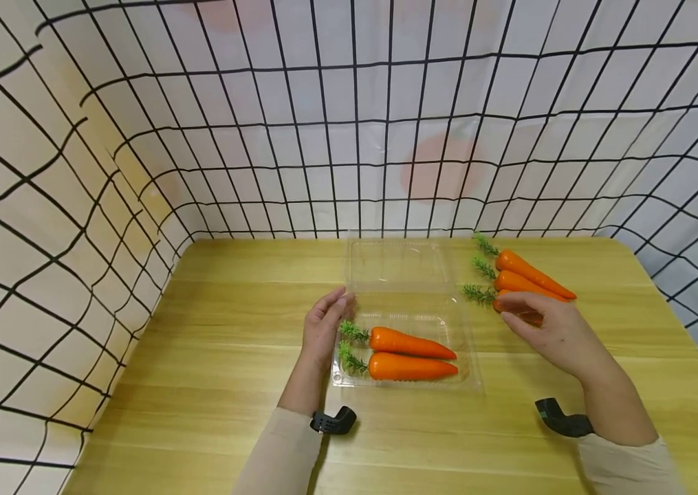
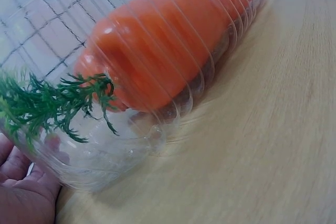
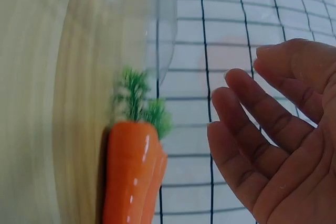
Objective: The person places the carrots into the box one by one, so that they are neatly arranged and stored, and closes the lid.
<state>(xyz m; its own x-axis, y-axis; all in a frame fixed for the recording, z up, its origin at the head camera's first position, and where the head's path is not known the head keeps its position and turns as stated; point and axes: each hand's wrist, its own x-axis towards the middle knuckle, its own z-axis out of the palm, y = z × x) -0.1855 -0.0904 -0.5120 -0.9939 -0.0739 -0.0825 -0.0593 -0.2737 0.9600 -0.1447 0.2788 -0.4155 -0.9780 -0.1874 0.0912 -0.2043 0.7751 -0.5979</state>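
White wall, ruled in a black grid, bounds our site at the back and both sides. We have one wood table, grain running crosswise. Two pale sleeves come in from the near side. One clear plastic box sits mid-table, its one lid folded back toward the wall.

Hands, two. Left hand is at the box's left side, fingers close together; whether they pinch the plastic we cannot tell. Right hand hovers by the loose carrots, fingers bent and slightly spread, gripping nothing; from the right wrist we see a gap between.

Carrots, five by our count. Two boxed carrots lie side by side, tips right. Three loose ones lie on the table, right of the box; from the head, the right hand hides part of the nearest. From the left wrist, the box's ribbed side stands between us and one carrot.

Smaller: two black straps, one per wrist; five green tops, all pointing left.
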